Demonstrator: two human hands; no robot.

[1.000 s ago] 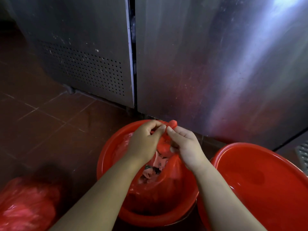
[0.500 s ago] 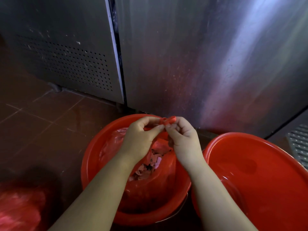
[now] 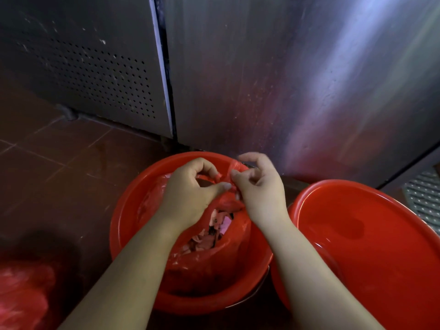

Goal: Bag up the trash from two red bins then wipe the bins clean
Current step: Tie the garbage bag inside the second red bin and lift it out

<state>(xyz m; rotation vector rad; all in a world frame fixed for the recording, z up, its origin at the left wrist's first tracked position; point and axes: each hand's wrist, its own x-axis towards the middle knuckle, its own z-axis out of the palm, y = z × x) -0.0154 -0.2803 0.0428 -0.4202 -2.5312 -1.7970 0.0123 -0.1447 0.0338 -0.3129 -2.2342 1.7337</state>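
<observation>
steel cabinet [image 3: 285, 79]: fills the far side, two brushed-metal fronts with a dark seam between them; the left front has a perforated vent panel [image 3: 95, 77]
floor [image 3: 47, 167]: dark red-brown tiles, left and near side
right bin [image 3: 357, 184]: red, round, near right, just beside the left bin; inside is bare and glossy, whether wet or dry can't tell
left bin [image 3: 123, 210]: red, round, centre of the scene, right up against the cabinet base; holds the red bag
red bag [image 3: 214, 265]: thin red plastic, sits inside the left bin, mouth partly open on the near side
second bag [image 3: 21, 298]: red plastic, bulging, on the floor at the near left corner, well apart from both bins, blurred
left hand [image 3: 190, 194]: over the left bin, grip clamped on the bag handles, thumb and curled fingers pinching a twisted strip
right hand [image 3: 259, 189]: just right of the left hand, fingertips nearly meeting it, grip pinched on the bag handles, index finger lifted
trash [image 3: 214, 232]: pinkish and dark scraps visible through the bag's open mouth, below the hands
floor grate [image 3: 426, 201]: metal, far right edge
bag handles [image 3: 223, 177]: red strips gathered between the two hands, above the bag's far side
</observation>
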